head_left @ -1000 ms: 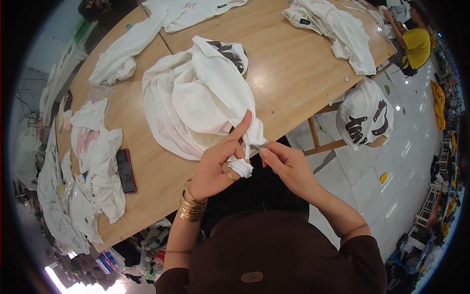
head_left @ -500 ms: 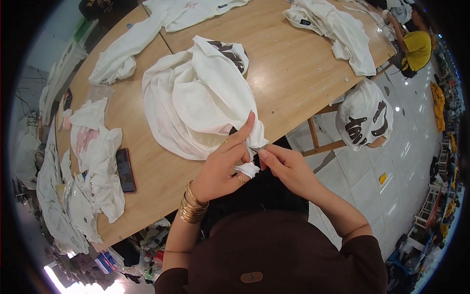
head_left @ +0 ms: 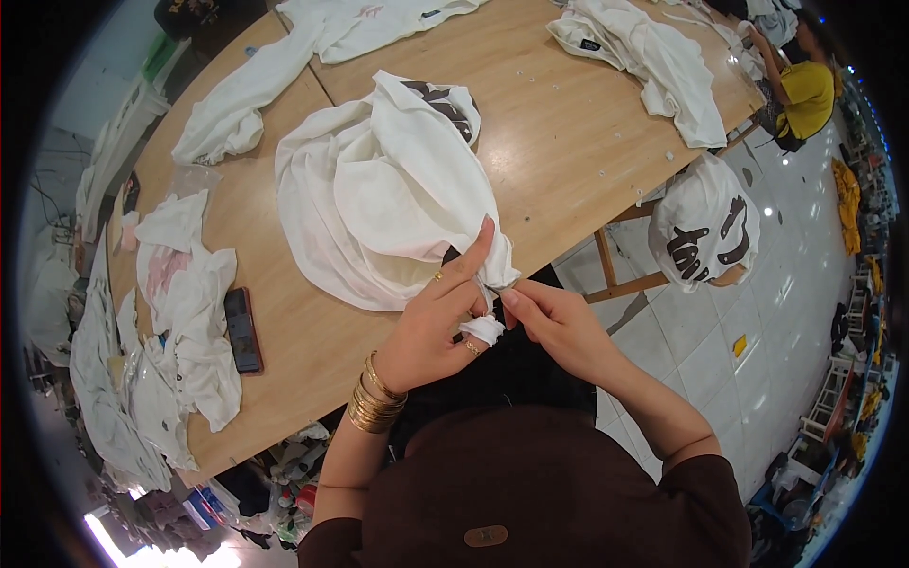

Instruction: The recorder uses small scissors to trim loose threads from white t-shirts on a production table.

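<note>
A bunched white garment [head_left: 379,189] with a dark print at its far end lies on the table, its near edge drawn toward me. My left hand [head_left: 440,317] is closed on that near edge, index finger stretched along the cloth. A small dark patch shows beside that finger; I cannot tell what it is. A crumpled white scrap [head_left: 483,328] sticks out between the left hand's lower fingers. Close against it, my right hand [head_left: 554,322] pinches the garment's edge between thumb and forefinger. Whether a small tool is also in that pinch is hidden.
The wooden table [head_left: 559,123] bears more white garments [head_left: 653,66] at the far side and a white cloth pile [head_left: 194,312] at left. Near that pile lies a phone [head_left: 243,329]. A stool [head_left: 615,282] with a printed white cloth stands right. A person in yellow [head_left: 808,95] sits far right.
Almost nothing differs. My left hand has shifted very slightly to the right with the white scrap; both hands stay at the garment's edge.
</note>
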{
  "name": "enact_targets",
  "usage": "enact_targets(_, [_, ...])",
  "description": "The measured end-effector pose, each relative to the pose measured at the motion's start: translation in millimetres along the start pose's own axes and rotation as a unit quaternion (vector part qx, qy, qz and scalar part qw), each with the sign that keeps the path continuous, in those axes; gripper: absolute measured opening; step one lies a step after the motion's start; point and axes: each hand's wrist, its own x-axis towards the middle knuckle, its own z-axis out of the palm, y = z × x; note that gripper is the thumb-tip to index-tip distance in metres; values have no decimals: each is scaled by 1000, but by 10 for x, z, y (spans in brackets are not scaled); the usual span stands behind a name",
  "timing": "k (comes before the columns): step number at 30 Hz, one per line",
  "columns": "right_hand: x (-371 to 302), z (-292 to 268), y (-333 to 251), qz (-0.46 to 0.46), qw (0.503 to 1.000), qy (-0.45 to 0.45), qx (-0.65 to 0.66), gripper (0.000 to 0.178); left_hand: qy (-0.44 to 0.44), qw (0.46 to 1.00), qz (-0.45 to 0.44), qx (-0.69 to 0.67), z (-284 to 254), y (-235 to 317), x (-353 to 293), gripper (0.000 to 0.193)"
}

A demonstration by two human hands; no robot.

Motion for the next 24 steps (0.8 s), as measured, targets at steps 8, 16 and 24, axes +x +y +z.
enact_targets(8, [22,34,31,-25,999,41,-14,33,-8,993,-59,-103,-48,3,-18,20])
enact_targets(16, [36,43,45,-18,999,25,33,34,-7,982,-49,-180,-71,-76,-37,19])
enact_targets(24, [7,9,-26,-16,1000,15,9,33,1,998,-24,-66,-22,5,-17,23])
